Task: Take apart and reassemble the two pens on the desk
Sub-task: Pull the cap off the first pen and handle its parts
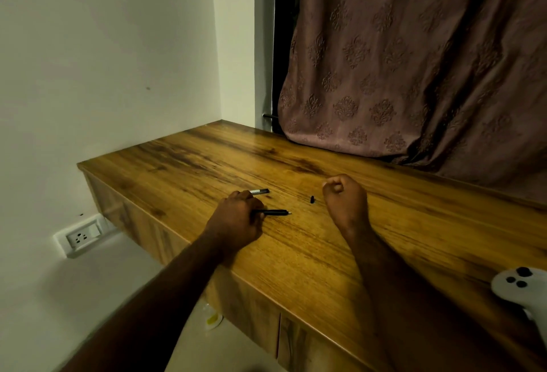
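1. The left hand (236, 217) has its fingers curled around a slim black pen with a bare tip (273, 212) on the brown wooden desk (296, 253); a second black-and-clear pen (260, 192) lies just beyond it.
2. Right of the held pen, a small black cap (312, 199) lies loose and could roll away if knocked.
3. Further right, the right hand (344, 200) is a closed fist; I cannot tell whether it hides a part.

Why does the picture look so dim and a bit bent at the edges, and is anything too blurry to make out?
Head view: dim, yellowish room light, soft sheen on the desk. The wide lens bows the wall corner and stretches the forearms. The pen in the left hand and the small black piece beside the closed right hand are tiny, lacking detail.
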### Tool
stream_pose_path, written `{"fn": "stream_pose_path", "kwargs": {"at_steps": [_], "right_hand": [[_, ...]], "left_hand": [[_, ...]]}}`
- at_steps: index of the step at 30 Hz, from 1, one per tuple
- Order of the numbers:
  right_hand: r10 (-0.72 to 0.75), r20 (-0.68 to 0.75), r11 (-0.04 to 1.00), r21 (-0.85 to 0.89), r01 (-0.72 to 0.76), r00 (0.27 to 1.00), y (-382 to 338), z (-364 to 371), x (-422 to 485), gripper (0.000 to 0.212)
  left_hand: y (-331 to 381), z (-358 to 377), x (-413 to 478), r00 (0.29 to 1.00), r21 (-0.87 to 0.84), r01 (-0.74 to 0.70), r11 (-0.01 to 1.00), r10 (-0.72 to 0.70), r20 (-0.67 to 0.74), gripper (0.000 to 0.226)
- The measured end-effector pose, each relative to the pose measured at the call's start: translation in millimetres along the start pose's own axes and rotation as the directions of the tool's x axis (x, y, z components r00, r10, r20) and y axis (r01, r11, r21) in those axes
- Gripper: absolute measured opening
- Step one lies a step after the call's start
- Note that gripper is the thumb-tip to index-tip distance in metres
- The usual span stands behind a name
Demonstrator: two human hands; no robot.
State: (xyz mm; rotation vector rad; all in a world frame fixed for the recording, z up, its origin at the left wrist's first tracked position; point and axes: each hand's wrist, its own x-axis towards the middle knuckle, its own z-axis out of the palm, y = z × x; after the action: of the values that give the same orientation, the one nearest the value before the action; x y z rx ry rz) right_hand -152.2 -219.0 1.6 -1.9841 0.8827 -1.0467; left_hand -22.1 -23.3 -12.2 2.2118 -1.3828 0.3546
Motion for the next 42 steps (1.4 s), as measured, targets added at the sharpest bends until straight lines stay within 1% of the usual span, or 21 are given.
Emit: {"fn": "stream_pose_path", "kwargs": {"at_steps": [2,3,5,8,9,11,12,14,17,19,20,23,25,27,28,29,30,31,33,38,42], "right_hand": [[0.035,-0.120,0.993,0.117,-0.021,0.992,1.4,-6.2,-1.2,0.023],[0.037,-0.102,0.988,0.150,-0.021,0.994,3.7,-6.8,-2.1,0.033],[-0.034,0.069,0.991,0.128,0.025,0.997,6.0,-5.5,-7.3,0.037],[-0.110,0.374,0.987,-0.069,0.146,0.921,-0.1,3.3,-20.4,0.011],[-0.118,0.421,0.975,-0.125,0.186,0.900,-3.1,5.9,-24.3,0.004],[-0.103,0.465,0.955,-0.202,0.218,0.879,-8.4,11.7,-29.7,0.015],[-0.091,0.468,0.944,-0.239,0.226,0.879,-11.3,14.2,-31.5,0.017],[-0.078,0.464,0.927,-0.293,0.236,0.883,-14.9,18.2,-32.4,0.016],[-0.055,0.448,0.941,-0.276,0.196,0.892,-15.0,21.0,-30.5,0.004],[-0.049,0.443,0.947,-0.263,0.182,0.895,-13.6,20.4,-28.4,0.005],[-0.047,0.445,0.955,-0.244,0.171,0.894,-13.0,19.3,-27.0,0.007],[-0.047,0.447,0.986,-0.123,0.114,0.893,-10.9,15.5,-24.3,0.014],[-0.055,0.436,0.996,-0.033,0.078,0.898,-9.0,13.9,-22.3,0.018],[-0.067,0.433,0.998,0.030,0.059,0.899,-7.6,13.4,-20.8,0.019],[-0.069,0.434,0.997,0.045,0.055,0.898,-7.3,13.6,-20.9,0.017],[-0.070,0.436,0.997,0.054,0.051,0.897,-7.6,13.3,-21.8,0.016],[-0.070,0.440,0.997,0.059,0.049,0.895,-7.5,13.0,-22.1,0.015],[-0.074,0.445,0.997,0.062,0.051,0.893,-7.6,12.7,-22.3,0.015],[-0.071,0.444,0.997,0.063,0.048,0.893,-7.9,12.0,-22.0,0.017],[-0.063,0.430,0.996,0.091,0.027,0.901,-10.5,10.5,-24.4,0.022],[-0.024,0.395,0.986,0.160,-0.043,0.918,-13.4,2.6,-24.4,0.013]], "left_hand": [[-0.6,1.3,0.1,1.000,0.016,0.007,1.000,-0.007,-0.004,0.037],[-0.8,2.0,0.2,1.000,0.016,0.015,1.000,-0.015,-0.013,0.037],[0.1,1.7,-1.0,0.998,0.013,0.021,1.000,-0.020,-0.052,0.041],[-2.5,1.1,-2.8,0.994,0.008,0.055,0.998,-0.054,-0.096,0.038],[-4.1,1.0,-3.0,0.989,-0.014,0.093,0.996,-0.094,-0.117,0.035],[-8.3,1.3,-2.5,0.958,-0.162,0.222,0.962,-0.246,-0.149,0.022],[-9.7,-1.1,-1.8,0.920,-0.298,0.307,0.904,-0.362,-0.151,0.016],[-16.8,-6.9,0.3,0.800,-0.556,0.452,0.698,-0.593,-0.094,0.014],[-26.8,-16.3,-2.1,0.682,-0.808,0.438,0.395,-0.731,0.013,0.013],[-24.9,-21.0,-5.0,0.669,-0.916,0.347,0.201,-0.738,0.092,0.016],[-24.3,-22.6,-6.0,0.666,-0.938,0.314,0.146,-0.738,0.108,0.020],[-27.5,-25.8,-5.0,0.665,-0.959,0.268,0.093,-0.738,0.115,0.025],[-27.7,-21.5,-4.0,0.697,-0.937,0.303,0.176,-0.712,0.092,0.028],[-19.7,-14.1,-5.2,0.776,-0.853,0.380,0.356,-0.626,0.084,0.022],[-13.6,-10.1,-6.4,0.842,-0.789,0.379,0.484,-0.534,0.077,0.018],[-9.8,-6.6,-6.8,0.915,-0.667,0.328,0.669,-0.401,0.047,0.017],[-7.4,-4.5,-6.7,0.969,-0.455,0.228,0.861,-0.248,0.017,0.017],[-6.8,-3.3,-6.5,0.992,-0.247,0.124,0.961,-0.124,0.017,0.016],[-7.3,-5.1,-6.1,0.999,-0.071,0.050,0.996,-0.050,0.000,0.015],[-7.6,-1.8,-6.3,0.999,-0.022,0.008,1.000,-0.008,-0.044,0.014],[-8.2,-4.5,-5.9,0.999,-0.065,0.032,0.997,-0.033,-0.017,0.028]]}}
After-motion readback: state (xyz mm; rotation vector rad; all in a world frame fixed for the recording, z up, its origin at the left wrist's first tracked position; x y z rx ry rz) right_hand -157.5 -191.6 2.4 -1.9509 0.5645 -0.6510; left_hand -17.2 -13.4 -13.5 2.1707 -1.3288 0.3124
